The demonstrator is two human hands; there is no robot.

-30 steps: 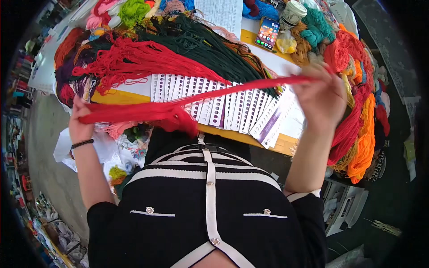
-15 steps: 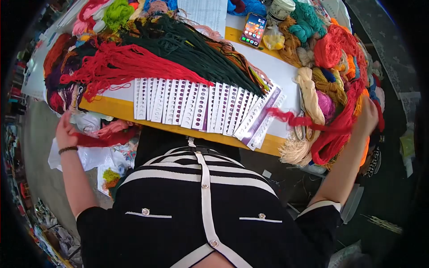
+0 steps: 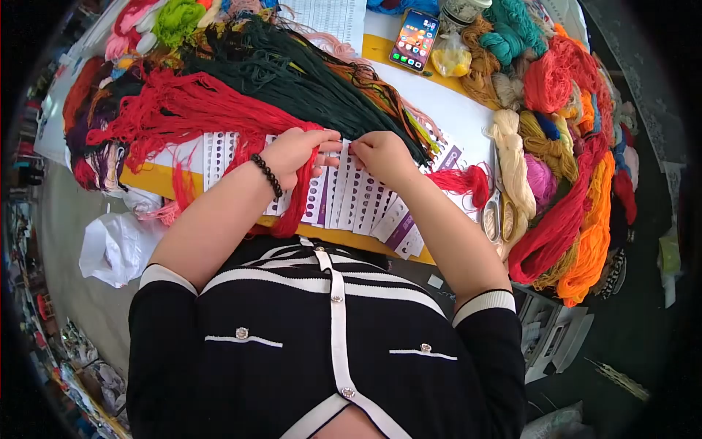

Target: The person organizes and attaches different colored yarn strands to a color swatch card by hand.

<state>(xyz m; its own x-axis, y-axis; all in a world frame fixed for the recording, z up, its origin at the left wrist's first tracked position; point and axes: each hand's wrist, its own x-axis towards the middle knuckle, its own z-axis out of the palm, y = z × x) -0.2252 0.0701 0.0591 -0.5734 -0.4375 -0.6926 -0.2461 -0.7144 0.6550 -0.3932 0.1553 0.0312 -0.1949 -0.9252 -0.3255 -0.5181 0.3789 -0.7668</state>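
Note:
My left hand (image 3: 296, 154), with a dark beaded bracelet, holds a hank of red yarn (image 3: 294, 208) that hangs over the table's front edge. Its fingers point toward my right hand (image 3: 384, 157), whose thumb and fingertips are pinched together. A bit of red shows at that pinch, apparently the end of a red strand. Beyond the left hand lies a spread bundle of red yarn (image 3: 205, 110), alongside dark green yarn (image 3: 292, 73). Under both hands is a row of white punched cards (image 3: 358, 194), partly covered. Another short red bundle (image 3: 461, 181) lies right of my right forearm.
Scissors (image 3: 493, 219) lie beside a cream hank (image 3: 508, 146). Orange yarn (image 3: 589, 234) and several other coloured hanks fill the right side. A phone (image 3: 414, 42) and a lidded cup (image 3: 462, 10) stand at the back. A white bag (image 3: 117, 249) is below left.
Both hands have moved from the far sides to the middle, above the cards. The red yarn held low at the left now hangs from my left hand; my right hand has left the red yarn at right.

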